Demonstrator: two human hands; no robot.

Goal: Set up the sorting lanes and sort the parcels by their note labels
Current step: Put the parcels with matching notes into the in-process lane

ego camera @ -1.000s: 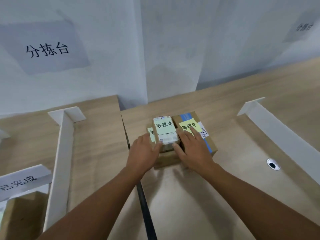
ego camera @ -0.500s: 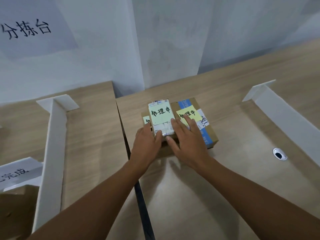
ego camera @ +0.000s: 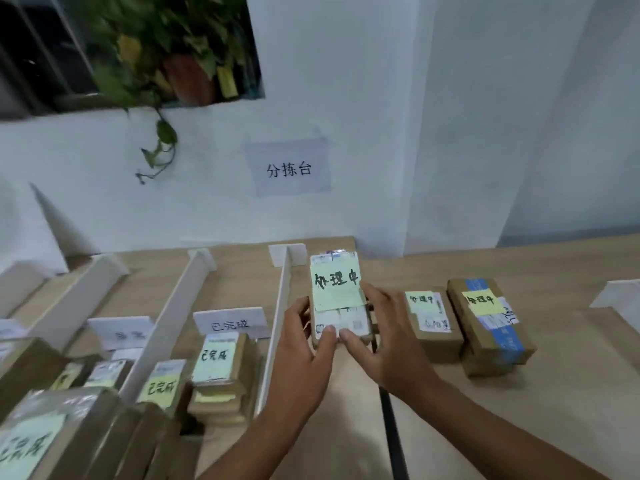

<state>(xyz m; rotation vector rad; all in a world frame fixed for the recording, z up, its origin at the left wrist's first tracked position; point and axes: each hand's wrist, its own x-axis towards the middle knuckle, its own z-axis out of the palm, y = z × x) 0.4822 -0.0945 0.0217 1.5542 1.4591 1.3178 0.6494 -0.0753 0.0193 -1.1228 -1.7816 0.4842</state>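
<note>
Both hands hold a small cardboard parcel (ego camera: 337, 299) with a green note reading 处理中, lifted above the table. My left hand (ego camera: 299, 348) grips its left side and my right hand (ego camera: 384, 337) its right side. Two more parcels with the same note lie to the right: a brown one (ego camera: 431, 320) and a blue-taped one (ego camera: 488, 323). White lane dividers (ego camera: 277, 327) stand upright on the wooden table (ego camera: 554, 393). Left of the divider, parcels with notes reading 已完成 (ego camera: 216, 362) are stacked behind a matching lane sign (ego camera: 230, 320).
More parcels (ego camera: 41, 438) crowd the left lanes near the front edge. A second divider (ego camera: 169, 317) and a further sign (ego camera: 119, 332) stand to the left. Another white divider (ego camera: 616, 296) is at the far right. A paper sign (ego camera: 289, 169) hangs on the wall.
The parcel has been lifted off the other two parcels by both hands. The view has swung up and left, bringing the left lanes into sight.
</note>
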